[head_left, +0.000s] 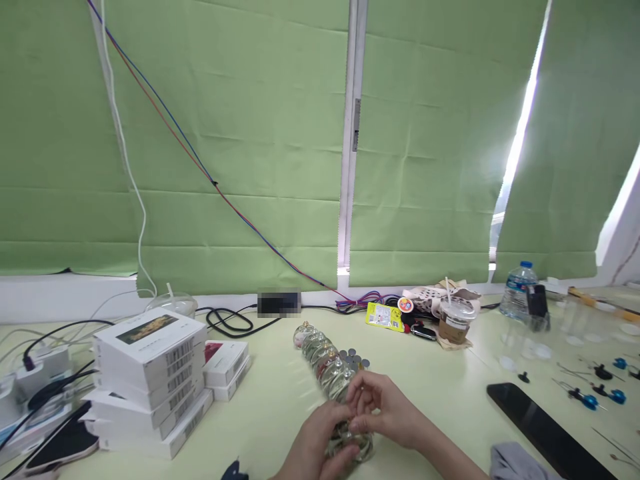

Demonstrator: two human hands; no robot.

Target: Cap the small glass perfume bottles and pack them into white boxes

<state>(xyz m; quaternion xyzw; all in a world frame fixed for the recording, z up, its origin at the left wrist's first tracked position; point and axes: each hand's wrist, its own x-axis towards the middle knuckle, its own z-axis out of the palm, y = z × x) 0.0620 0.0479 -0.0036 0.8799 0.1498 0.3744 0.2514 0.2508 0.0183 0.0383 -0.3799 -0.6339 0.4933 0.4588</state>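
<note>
Glassy row (pixel 325 360), diagonal (lying), far end left

We find the left hand (pixel 320 437) and right hand (pixel 383 408) together at the near end of a row of clear rounded pieces (pixel 320 357), which runs toward the back edge of the worktop (pixel 425 373). What the fingertips grip is obscured. We record grey discs (pixel 352 360) beside the row, stacked white boxes (pixel 150 373) toward the left edge and a long black object (pixel 545 427) toward the near right corner.
</note>
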